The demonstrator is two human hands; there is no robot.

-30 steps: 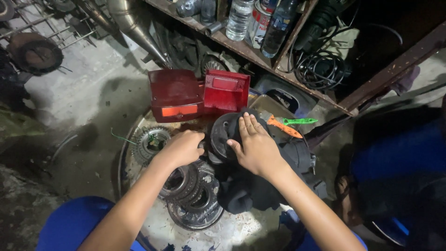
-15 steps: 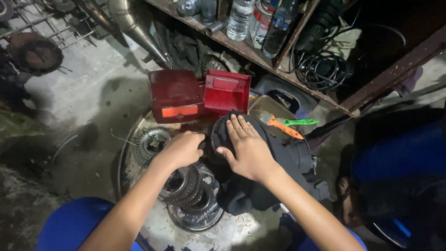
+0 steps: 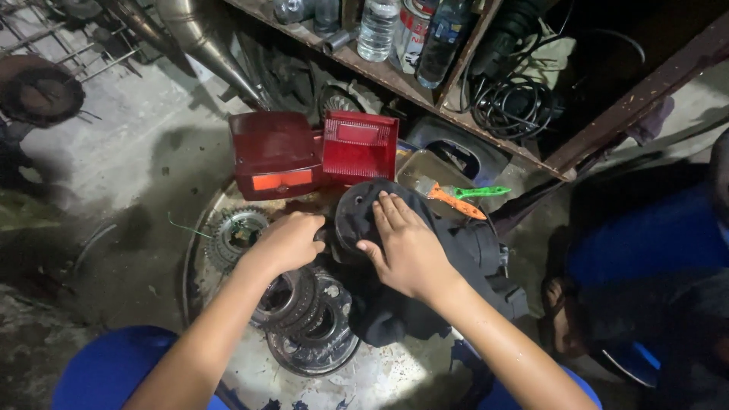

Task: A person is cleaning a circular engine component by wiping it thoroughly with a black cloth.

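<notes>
Dark round disc, black cloth-draped, under right hand

Red tail lamp blocks ahead, gear left, stacked rings below

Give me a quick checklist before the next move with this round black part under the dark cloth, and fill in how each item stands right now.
1. Right hand flat on the dark cloth over the round black disc-shaped part: ok.
2. Left hand closed at the part's left edge: ok; how firm the grip is, cannot tell.
3. Stack of toothed metal rings lies right under the left wrist, crowding it: not ok.
4. Orange and green handled brush lies apart from both hands: ok.
5. Red rectangular tail lamp housing stands just behind the part, close: not ok.
6. Part's underside: hidden, cannot tell.
</notes>
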